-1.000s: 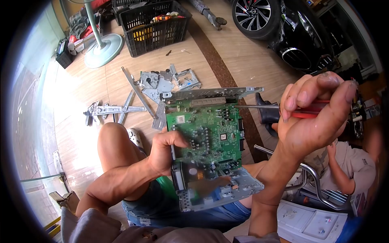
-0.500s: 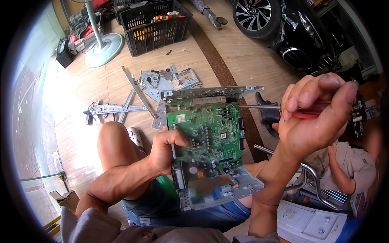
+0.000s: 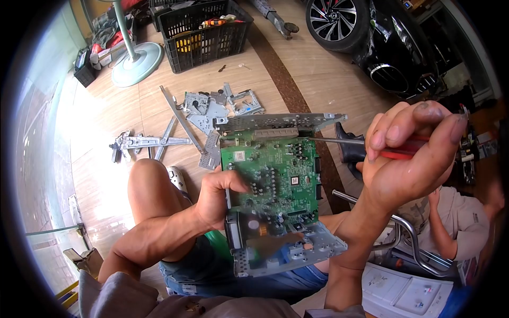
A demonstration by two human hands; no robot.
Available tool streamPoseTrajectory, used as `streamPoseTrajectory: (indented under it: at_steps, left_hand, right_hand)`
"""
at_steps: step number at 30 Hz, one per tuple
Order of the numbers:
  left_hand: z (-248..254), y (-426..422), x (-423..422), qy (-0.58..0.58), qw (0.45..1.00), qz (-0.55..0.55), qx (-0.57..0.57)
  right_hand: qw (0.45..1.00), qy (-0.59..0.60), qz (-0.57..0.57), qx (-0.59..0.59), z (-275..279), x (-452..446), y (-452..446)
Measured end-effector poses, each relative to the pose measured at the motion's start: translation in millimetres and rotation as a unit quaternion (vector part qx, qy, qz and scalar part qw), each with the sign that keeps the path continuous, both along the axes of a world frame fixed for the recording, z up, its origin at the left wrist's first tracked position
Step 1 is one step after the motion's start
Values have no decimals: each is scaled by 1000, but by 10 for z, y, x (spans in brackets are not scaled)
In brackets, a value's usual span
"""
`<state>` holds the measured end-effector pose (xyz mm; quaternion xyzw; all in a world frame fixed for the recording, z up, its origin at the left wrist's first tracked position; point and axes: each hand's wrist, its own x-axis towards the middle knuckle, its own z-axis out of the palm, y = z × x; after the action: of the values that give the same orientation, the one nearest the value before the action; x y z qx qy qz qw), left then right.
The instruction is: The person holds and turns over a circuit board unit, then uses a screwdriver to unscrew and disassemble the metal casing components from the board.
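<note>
A green circuit board [image 3: 286, 204] sits in an open metal chassis [image 3: 281, 123] held above my lap. My left hand [image 3: 217, 197] grips its left edge, with the thumb lying over the board and the fingers hidden beneath. In my right hand [image 3: 419, 143] is a screwdriver [image 3: 342, 141] with a red handle, the fingers closed round it. Its shaft points left, and the tip is at the board's upper right corner, close to the metal wall. Whether the tip touches a screw I cannot tell. The lower tray of the chassis carries a dark blurred part and several small components.
Loose metal brackets [image 3: 212, 114] and a scissor-shaped metal arm [image 3: 154, 141] lie on the tiled floor ahead. Beyond stand a black crate [image 3: 207, 50] and a fan base [image 3: 137, 66]. A car wheel [image 3: 334, 21] is at upper right. Another person [image 3: 456, 222] sits at right beside a bent metal tube [image 3: 411, 238].
The chassis and board have shifted very slightly to the right and down. My right hand has dipped a little with the screwdriver, its tip still at the same corner.
</note>
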<state>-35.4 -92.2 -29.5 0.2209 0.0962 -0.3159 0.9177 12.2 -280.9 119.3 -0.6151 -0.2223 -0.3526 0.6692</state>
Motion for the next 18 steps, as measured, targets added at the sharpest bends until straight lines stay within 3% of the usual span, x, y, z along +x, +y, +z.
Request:
streamPoseTrajectory:
  at_steps: [18]
  left_hand:
    - [30, 3, 4, 30, 998, -11, -48]
  right_hand:
    - [994, -76, 53, -56, -95, -42, 4]
